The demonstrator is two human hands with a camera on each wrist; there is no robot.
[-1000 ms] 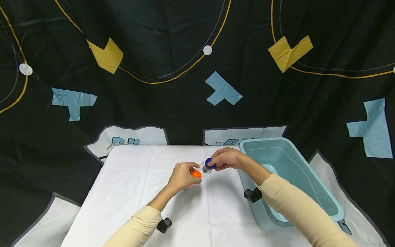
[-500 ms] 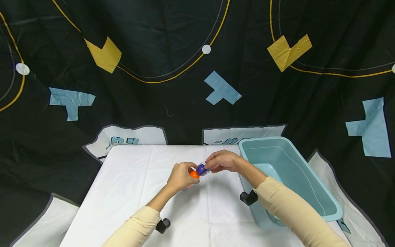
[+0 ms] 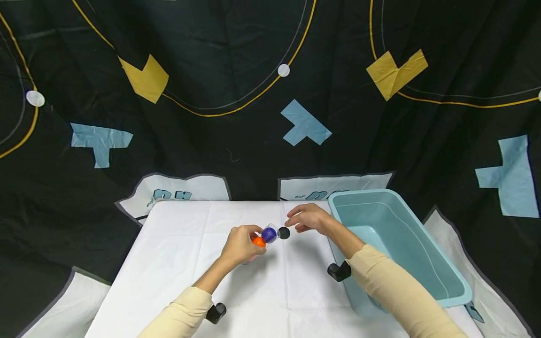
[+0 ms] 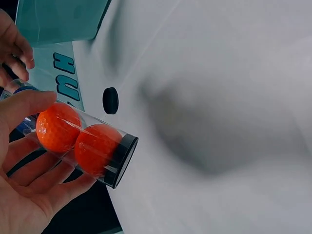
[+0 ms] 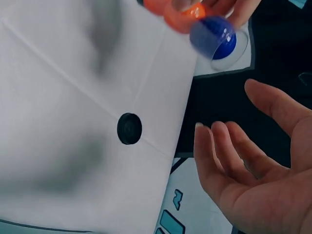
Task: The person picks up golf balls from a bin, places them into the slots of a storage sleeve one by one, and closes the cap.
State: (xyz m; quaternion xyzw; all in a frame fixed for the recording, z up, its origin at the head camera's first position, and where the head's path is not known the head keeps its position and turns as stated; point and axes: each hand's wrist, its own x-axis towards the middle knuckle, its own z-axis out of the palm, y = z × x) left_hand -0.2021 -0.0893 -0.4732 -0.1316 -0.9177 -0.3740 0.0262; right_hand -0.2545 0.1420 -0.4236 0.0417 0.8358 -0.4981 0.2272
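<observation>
While the left hand [image 3: 240, 244] grips the clear tube [image 4: 77, 127] above the white table [image 3: 262, 305], thumb on one side and fingers on the other, the right hand [image 3: 310, 219] holds nothing, its thumb spread away from its loosely bent fingers. The tube contains two orange balls [image 4: 58, 127] and one blue ball [image 3: 268, 234], set in line along its long axis. In the head view, this axis runs obliquely: the end fitted with a black end cap [image 4: 122, 160] points to the near left, below the left hand, and the opposite end, on which no cap shows, points to the far right, toward the right hand. The blue ball sits nearest this uncapped end. The loose black cap [image 3: 284, 233] lies on the table, apart from both hands; seen from the head, it falls between the uncapped end and the right fingertips. The right hand is the nearer of the two to it. As a judgement, the right hand is better placed for both cap and tube end, with the left hand as support. Allow for the height difference: the cap lies lower than the tube. The exact tilt of the tube cannot be determined. The basin [image 3: 393, 213] stands at the right, partly behind the right forearm.
</observation>
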